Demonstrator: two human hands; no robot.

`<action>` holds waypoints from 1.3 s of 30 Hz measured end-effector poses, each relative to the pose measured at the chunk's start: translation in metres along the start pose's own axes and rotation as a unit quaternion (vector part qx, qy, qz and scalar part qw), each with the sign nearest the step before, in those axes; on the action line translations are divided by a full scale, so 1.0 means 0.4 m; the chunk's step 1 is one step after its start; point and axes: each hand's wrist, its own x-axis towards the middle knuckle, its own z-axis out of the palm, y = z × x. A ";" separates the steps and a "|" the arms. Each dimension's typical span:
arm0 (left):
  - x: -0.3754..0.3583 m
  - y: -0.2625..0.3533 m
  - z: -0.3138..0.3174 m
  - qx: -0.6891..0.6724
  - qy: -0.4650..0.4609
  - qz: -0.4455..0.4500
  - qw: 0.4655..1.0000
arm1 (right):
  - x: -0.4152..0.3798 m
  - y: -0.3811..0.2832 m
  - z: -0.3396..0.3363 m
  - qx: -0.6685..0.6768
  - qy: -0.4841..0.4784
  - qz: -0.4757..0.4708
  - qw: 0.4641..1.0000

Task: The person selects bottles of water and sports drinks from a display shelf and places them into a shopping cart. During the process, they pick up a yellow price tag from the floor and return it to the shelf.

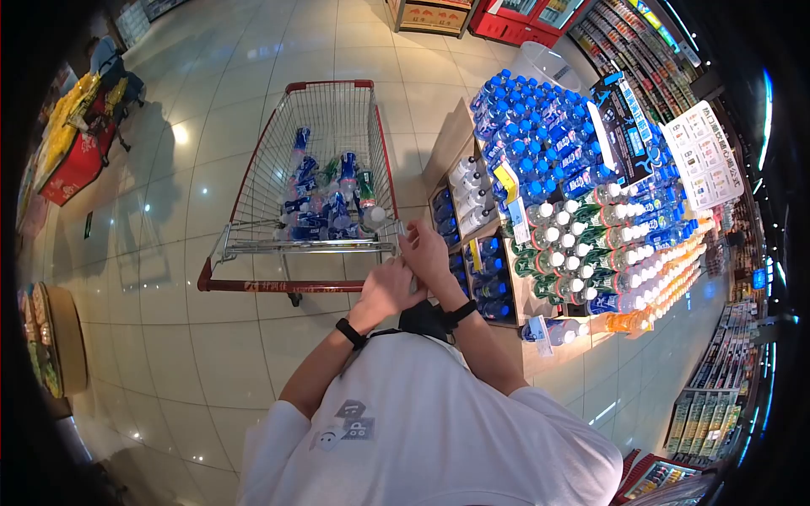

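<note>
My left hand [391, 291], with a black band on its wrist, is closed against my right wrist; what its fingers hold, if anything, is hidden. Just beyond it, my right hand [425, 251] has loosely bent fingers slightly apart, with no object visible in them. Both are close to the right end of the shopping cart's red handle [312, 287]. Inside the wire cart [249, 181], blue-labelled bottles [337, 205] lie jumbled, some upright and some tilted. A green bottle [365, 185] leans by the cart's right side.
A display stand [451, 156] on the right bears rows of blue-capped bottles [527, 126], white-capped green bottles [548, 261] and orange drinks [629, 322]. Signs [704, 156] rise behind them. Another display [72, 337] stands at the left edge, and red coolers [498, 27] stand farther back.
</note>
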 end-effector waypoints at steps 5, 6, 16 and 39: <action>0.004 -0.010 0.008 -0.016 0.006 0.000 1.000 | 0.009 0.043 0.021 0.000 -0.005 0.016 1.000; 0.003 -0.010 0.009 -0.015 0.014 0.005 1.000 | 0.008 0.041 0.023 0.001 -0.004 0.017 1.000; 0.020 -0.010 0.005 0.039 0.036 0.008 0.999 | -0.014 0.119 -0.009 -0.010 -0.034 0.036 0.999; 0.038 -0.029 0.003 0.033 -0.007 -0.005 0.999 | -0.442 0.558 -0.596 -0.143 0.226 0.273 0.924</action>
